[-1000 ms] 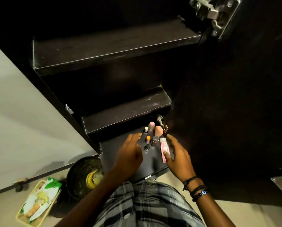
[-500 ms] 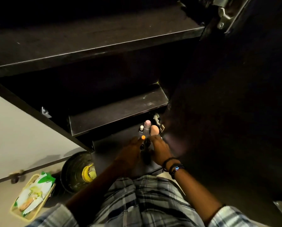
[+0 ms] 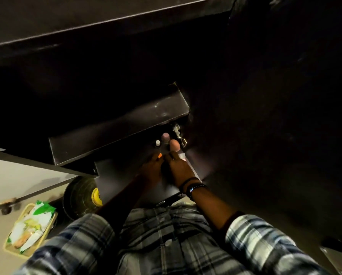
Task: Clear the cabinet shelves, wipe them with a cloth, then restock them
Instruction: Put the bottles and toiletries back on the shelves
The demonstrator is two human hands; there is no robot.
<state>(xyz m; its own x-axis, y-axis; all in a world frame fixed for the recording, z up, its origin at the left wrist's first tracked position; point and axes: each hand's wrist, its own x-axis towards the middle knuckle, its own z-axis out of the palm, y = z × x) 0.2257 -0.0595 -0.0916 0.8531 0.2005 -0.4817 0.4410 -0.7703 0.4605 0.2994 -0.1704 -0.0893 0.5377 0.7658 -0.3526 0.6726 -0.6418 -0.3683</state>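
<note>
Five small cosmetics (image 3: pixel 174 145), left hand (image 3: pixel 153 171), right hand (image 3: pixel 179 169), three dark shelves (image 3: pixel 116 133)

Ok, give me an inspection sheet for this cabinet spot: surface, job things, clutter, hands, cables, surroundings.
Surface: dark bottom shelf, dimly lit, small things at its back right.
Job's things: white-capped bottle, pink-capped bottle and peach sponge grouped at the back; orange cap at the left hand; pink tube partly behind the right hand.
Clutter: dark bin and tray of packets on the floor, left.
Hands: side by side over the shelf, reaching for the things; grips too dark to tell.
Cables: nothing seen.
Surroundings: dark door on the right, hinge by the bottles, white panel left.
</note>
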